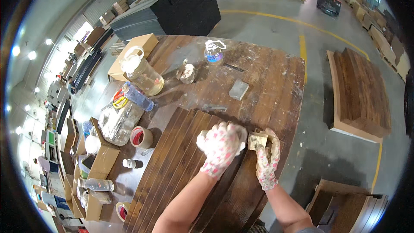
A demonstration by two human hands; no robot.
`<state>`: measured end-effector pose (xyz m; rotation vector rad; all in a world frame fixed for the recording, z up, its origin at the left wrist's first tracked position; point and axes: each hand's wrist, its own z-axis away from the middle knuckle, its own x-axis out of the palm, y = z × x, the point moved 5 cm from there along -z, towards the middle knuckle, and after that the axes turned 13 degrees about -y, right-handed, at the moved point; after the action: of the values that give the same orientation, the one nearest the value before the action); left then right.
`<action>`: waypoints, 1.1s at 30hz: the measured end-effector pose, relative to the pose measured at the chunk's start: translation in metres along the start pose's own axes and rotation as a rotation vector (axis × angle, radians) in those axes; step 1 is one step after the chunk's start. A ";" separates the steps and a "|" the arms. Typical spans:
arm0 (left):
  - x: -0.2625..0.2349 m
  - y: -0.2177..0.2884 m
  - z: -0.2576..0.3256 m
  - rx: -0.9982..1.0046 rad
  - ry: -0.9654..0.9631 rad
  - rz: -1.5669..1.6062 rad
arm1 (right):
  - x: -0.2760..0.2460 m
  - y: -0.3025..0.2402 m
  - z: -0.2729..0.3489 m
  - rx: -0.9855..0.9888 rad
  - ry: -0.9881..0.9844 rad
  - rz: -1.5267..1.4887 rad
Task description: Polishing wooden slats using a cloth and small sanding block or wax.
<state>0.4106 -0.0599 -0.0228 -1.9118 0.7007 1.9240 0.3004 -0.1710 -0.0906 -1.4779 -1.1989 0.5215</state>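
Both my hands wear white gloves with pink spots. My left hand is closed on a bunched white cloth, pressed to the dark brown wood boards near their far end. To its right, my right hand grips a small stained tan pad, held between thumb and fingers over the rightmost board. The boards lie side by side, running toward me under my forearms. Beyond the hands, a grey block rests on the worn brown table.
On the left stand a large clear jug, a blue-tinted bottle, a tape roll and a cardboard box of bottles. A cut-open bottle sits at the far edge. Stacked brown boards lie on the floor at right.
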 end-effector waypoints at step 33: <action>-0.049 -0.161 0.631 -0.395 0.091 -0.082 | 0.157 -0.068 0.145 -0.036 -0.467 0.165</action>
<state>-0.0192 0.4311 -0.0076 -2.2290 0.2698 2.0511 0.2141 0.0263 -0.0269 -1.5413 -1.4542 1.0023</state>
